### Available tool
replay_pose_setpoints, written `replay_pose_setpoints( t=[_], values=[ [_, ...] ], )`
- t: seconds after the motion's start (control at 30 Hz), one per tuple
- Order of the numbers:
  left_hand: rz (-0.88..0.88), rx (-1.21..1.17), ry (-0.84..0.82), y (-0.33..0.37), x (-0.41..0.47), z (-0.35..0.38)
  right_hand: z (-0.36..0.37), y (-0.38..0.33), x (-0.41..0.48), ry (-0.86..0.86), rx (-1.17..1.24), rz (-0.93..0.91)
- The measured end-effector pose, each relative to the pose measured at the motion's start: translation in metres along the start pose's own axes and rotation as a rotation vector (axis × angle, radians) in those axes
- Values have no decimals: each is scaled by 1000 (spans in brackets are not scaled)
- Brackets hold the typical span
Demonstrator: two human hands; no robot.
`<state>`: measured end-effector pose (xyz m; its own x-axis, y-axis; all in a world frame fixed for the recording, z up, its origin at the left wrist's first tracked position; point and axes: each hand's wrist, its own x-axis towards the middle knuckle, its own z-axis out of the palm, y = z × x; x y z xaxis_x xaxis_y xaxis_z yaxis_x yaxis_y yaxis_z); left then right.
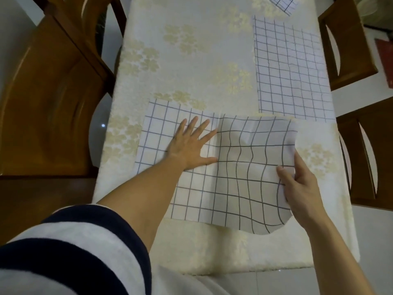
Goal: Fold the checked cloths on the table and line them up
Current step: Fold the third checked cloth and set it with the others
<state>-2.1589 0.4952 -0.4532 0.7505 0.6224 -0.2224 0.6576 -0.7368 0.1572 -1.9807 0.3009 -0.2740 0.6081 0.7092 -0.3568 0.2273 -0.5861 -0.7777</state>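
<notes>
A long table (191,60) under a cream flowered cover fills the middle of the view. A wooden left chair (53,92) is pushed up along one side, and two right chairs (344,50) stand along the other. The near cloth (234,188), white with a dark grid, lies across the table's front part. Its left half is flat on the cover, while its right half is raised and rippled. Beyond it, on the right side of the table, the far cloth (291,71) lies flat and squared to the edge. Its near edge meets the raised part of the near cloth, and whether the two touch cannot be told. A corner of a top cloth (282,3) shows at the far end. A navy and white striped sleeve (74,252) covers the left upper arm. The left hand (189,145) rests palm down on the near cloth's flat half, fingers spread wide. The right hand (297,184) pinches the raised right edge, thumb on the upper face and fingers behind it.
</notes>
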Motion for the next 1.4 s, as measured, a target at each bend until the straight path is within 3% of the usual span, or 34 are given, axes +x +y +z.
replay_pose_setpoints(
  t=[0.23,0.3,0.37,0.43,0.53,0.67,0.8,0.93,1.07,1.17,1.4],
  values=[
    [-10,-108,-118,-1,5,-23,37,-27,-6,19,-27,-140],
    [-32,-223,-63,-1,0,-37,50,-34,-8,21,-54,-184],
    [-141,-440,76,-6,-17,-49,66,-42,-9,13,-63,-216],
    [-316,-805,117,-14,-44,-63,85,-51,-10,-11,-84,-245],
    [-415,-1311,-3,-16,-89,-88,121,-64,-8,-60,-165,-309],
    [-389,-1585,-82,-18,-142,-102,172,-75,-3,-140,-219,-311],
    [-353,-1615,-24,-29,-165,-90,192,-74,-7,-352,-147,-326],
    [-624,-1348,147,-40,-162,-58,184,-39,-16,-114,-299,-358],
    [-716,-1156,256,-46,-153,-33,172,24,-29,-156,-655,-453],
    [-695,-1065,351,-53,-147,-30,169,54,-29,-254,-918,-500],
    [-538,-699,370,-80,-142,-11,186,52,-15,-322,-1015,-530]
  ],
)
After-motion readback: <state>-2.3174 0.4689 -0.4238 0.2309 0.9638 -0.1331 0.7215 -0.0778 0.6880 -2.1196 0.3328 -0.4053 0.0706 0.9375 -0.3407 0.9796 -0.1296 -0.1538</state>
